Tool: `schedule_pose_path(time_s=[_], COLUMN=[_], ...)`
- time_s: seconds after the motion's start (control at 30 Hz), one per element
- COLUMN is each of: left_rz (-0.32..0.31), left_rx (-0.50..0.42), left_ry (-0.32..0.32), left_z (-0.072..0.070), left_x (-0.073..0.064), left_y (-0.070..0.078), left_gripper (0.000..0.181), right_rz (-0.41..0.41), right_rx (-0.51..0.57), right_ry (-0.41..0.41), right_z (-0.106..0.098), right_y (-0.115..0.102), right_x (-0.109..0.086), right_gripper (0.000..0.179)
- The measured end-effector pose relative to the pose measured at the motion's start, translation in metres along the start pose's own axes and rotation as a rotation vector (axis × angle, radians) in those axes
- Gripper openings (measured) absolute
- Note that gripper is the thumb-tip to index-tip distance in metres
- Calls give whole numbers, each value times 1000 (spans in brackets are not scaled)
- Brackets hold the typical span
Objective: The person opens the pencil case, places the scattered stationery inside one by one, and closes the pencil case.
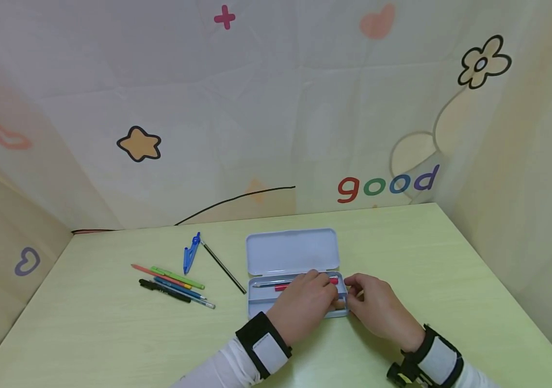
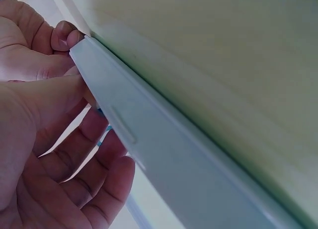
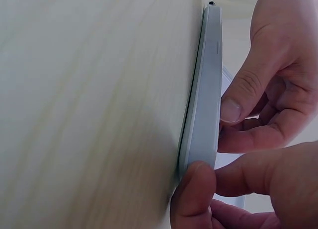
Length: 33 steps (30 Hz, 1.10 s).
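Note:
A pale blue pencil case (image 1: 292, 252) lies on the table with its lid laid back. Inside its rear compartment are a dark pencil (image 1: 266, 284) and a red pen or pencil (image 1: 281, 288), partly covered by my left hand (image 1: 302, 304). That hand reaches over the case from the front, thumb and fingers bent down into its right part. Whether its fingertips pinch anything is hidden. At the case's right end, my right hand (image 1: 378, 304) grips the corner between thumb and finger, as the right wrist view shows with the case wall (image 3: 206, 105).
Left of the case lies a black-and-silver pencil (image 1: 224, 268), with a blue compass (image 1: 191, 253) beyond it. Further left is a loose group: a green pen (image 1: 177, 277), an orange-red pencil (image 1: 157, 274), blue pencils and a black pen (image 1: 164, 291). A printed curtain hangs behind the table.

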<state>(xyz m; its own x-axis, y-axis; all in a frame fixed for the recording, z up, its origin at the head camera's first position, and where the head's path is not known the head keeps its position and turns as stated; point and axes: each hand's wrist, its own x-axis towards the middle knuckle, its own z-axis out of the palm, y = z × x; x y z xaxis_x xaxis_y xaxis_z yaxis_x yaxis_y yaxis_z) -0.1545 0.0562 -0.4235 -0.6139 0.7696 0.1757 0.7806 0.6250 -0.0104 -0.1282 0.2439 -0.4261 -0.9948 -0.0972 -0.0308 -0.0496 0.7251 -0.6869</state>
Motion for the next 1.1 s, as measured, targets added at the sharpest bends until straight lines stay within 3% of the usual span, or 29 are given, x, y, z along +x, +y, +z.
schedule_pose_path(time_s=[0.77,1.1], left_rz=[2,17], left_rx=[49,60], left_ry=[-20,16], left_z=[-1,-2], left_x=[-3,-6], left_y=[1,0], left_gripper=[21,20], right_rz=[30,27], right_rx=[-3,7], right_ry=[-8,-10], right_z=[0,1], right_y=[-1,-1], right_x=[1,1], right_gripper=[27,26])
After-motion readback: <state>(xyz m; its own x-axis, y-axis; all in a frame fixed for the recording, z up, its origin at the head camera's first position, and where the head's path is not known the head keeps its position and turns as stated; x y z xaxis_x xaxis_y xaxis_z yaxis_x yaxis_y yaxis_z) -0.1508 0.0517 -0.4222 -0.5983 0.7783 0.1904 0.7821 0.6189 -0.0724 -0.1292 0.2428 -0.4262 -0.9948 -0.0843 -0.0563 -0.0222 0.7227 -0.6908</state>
